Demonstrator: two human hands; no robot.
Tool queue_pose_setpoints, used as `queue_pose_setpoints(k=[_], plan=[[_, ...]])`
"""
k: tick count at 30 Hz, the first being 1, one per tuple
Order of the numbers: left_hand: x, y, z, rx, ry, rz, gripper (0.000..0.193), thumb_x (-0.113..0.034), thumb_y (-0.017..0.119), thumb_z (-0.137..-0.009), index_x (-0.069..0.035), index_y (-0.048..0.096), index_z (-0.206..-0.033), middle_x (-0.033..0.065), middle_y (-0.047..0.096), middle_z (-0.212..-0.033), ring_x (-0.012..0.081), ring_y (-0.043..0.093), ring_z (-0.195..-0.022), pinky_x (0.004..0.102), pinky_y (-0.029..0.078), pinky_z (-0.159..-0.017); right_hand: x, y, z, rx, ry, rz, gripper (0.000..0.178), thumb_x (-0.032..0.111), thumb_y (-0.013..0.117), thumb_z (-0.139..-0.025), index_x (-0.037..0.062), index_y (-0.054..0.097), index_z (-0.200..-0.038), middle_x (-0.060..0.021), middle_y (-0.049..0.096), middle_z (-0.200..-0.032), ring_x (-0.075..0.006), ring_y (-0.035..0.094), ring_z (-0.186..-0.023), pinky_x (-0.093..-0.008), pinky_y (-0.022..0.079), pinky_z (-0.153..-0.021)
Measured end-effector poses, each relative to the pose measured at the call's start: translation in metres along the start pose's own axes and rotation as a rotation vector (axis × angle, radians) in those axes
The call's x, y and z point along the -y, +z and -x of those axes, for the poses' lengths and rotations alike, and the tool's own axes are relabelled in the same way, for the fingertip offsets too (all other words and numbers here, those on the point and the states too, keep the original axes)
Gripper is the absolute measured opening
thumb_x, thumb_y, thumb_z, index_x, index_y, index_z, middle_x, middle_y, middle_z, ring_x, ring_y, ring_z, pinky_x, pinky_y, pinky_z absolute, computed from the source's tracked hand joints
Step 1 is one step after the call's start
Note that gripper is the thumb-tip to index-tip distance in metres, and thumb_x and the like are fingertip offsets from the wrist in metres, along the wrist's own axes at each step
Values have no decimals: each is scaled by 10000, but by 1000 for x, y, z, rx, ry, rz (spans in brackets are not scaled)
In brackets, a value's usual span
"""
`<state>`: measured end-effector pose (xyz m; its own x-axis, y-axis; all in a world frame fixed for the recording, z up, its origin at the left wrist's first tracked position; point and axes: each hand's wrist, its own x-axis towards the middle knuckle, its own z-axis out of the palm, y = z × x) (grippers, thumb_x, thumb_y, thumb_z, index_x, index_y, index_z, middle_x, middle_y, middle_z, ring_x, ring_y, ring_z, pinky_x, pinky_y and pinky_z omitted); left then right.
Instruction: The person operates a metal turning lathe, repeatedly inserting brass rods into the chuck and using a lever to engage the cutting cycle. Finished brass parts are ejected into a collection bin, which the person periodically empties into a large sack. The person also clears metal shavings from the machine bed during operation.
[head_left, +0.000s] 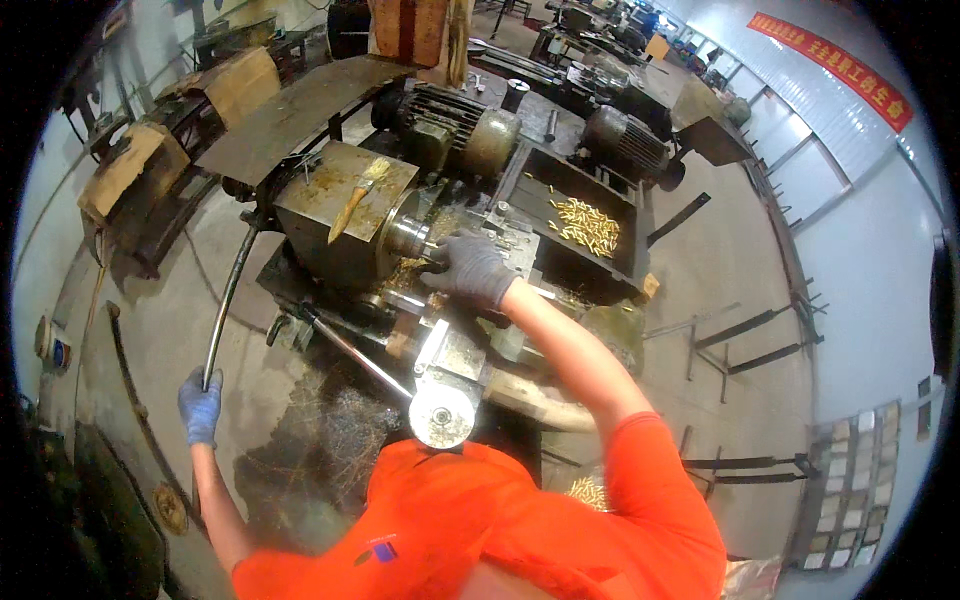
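Observation:
My left hand (200,405), in a grey-blue glove, is wrapped around the lower part of a long metal lever (232,296) at the left of a small lathe. My right hand (470,268), in a grey glove, is at the front of the lathe's round metal chuck (406,238). Its fingers are drawn together there, and whatever they pinch is too small to make out. Brass-coloured shavings lie under the chuck. On top of the oily headstock (318,195) rests a brush (355,203) with a wooden handle.
A dark metal tray (625,262) at the right holds a pile of small brass pieces (587,228). Close to my body stands a round metal end piece (442,415), with a second lever (355,350) left of it. Motors (480,130) and other machines are behind. Metal racks (740,335) stand right.

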<state>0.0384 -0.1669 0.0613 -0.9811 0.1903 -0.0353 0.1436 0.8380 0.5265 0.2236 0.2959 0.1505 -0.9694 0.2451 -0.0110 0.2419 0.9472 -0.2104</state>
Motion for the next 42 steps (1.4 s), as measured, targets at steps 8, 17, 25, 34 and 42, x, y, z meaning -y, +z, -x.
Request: queue_pose_setpoints(k=[8,17,25,34,42], plan=[[20,-3,7,31,76,114,376,-258,630,-778,7,575,-1039,152,626,-802,206,592,-690,320,459,-673,1,0,2,-43,-121,-73,512,509,608,-647,132,653,-991,-152,590,-985,-309,569,-923,-389,444,-827],[61,-9,17,36,30,-152,325,-256,613,-793,8,574,-978,156,616,-871,263,582,-745,377,452,-662,4,-7,-19,120,-48,4,589,572,583,-649,-4,651,-749,-209,622,-730,-348,616,-700,-415,489,-671],[110,-42,-113,-303,477,-826,240,-175,519,-791,-71,597,-993,134,605,-860,311,575,-771,403,423,-711,19,-5,-29,30,15,21,551,532,614,-658,-18,627,-681,-243,592,-693,-369,593,-647,-426,475,-627],[113,-40,-159,-298,430,-768,192,-142,551,-748,-72,601,-919,120,616,-825,299,591,-740,399,438,-700,21,-9,-21,2,42,59,630,615,576,-670,-12,639,-693,-205,605,-668,-341,609,-636,-408,487,-631],[30,128,-127,-397,254,285,294,-269,530,-843,4,617,-912,138,638,-859,267,596,-762,372,463,-690,-1,-31,81,-551,-145,-136,255,336,679,-689,99,654,-779,-66,617,-836,-262,550,-831,-369,426,-742]])
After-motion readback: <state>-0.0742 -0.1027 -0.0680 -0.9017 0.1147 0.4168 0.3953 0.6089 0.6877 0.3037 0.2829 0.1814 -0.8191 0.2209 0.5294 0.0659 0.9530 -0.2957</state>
